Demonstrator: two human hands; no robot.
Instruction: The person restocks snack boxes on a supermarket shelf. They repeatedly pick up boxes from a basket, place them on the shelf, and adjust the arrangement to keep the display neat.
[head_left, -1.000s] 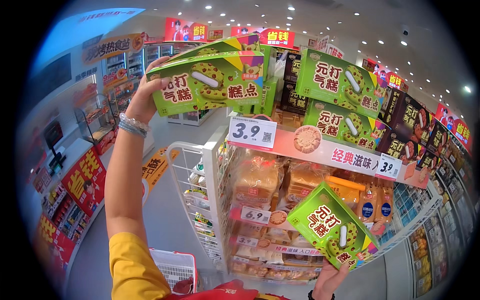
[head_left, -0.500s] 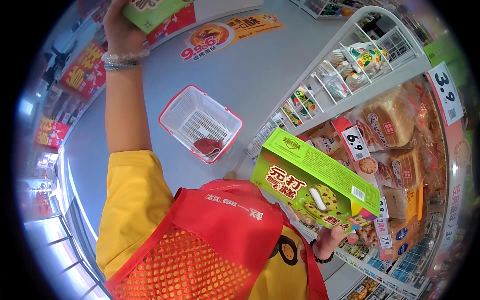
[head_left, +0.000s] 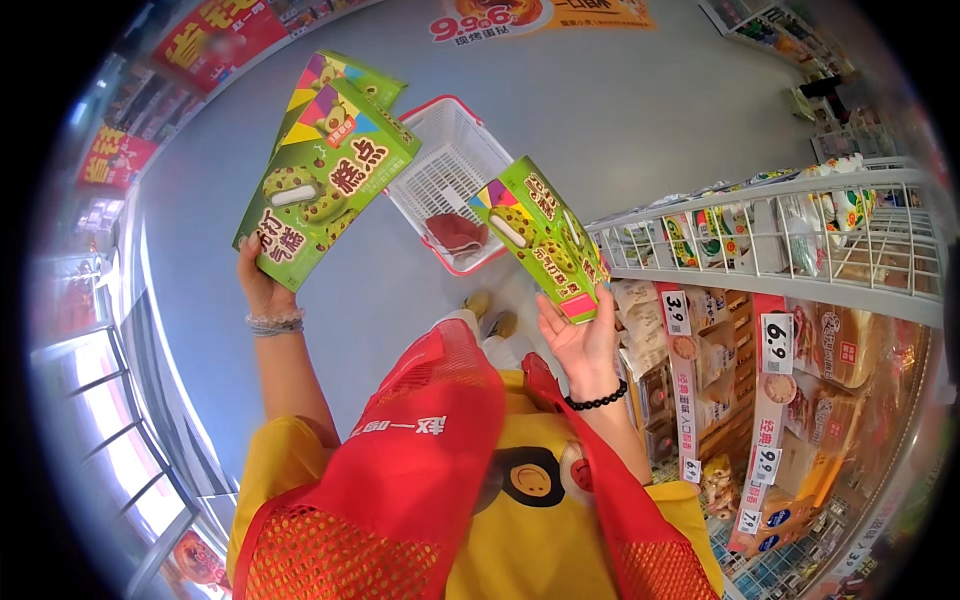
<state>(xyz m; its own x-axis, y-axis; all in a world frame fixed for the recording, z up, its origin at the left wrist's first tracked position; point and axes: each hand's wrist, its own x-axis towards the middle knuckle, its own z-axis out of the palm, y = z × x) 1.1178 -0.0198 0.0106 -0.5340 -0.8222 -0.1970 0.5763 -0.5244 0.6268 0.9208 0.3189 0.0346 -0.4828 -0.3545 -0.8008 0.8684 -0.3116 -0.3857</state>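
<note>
On your right stands a white wire-sided shelf stocked with packaged bread. Your shoes show on the grey floor. Ahead of them sits a white basket with a red rim, a dark red item in its near end. Your left hand is closed around a green front carton, with a second carton behind it. Your right hand holds a tilted green box by its lower end. The front carton and tilted box partly hide the basket's sides.
</note>
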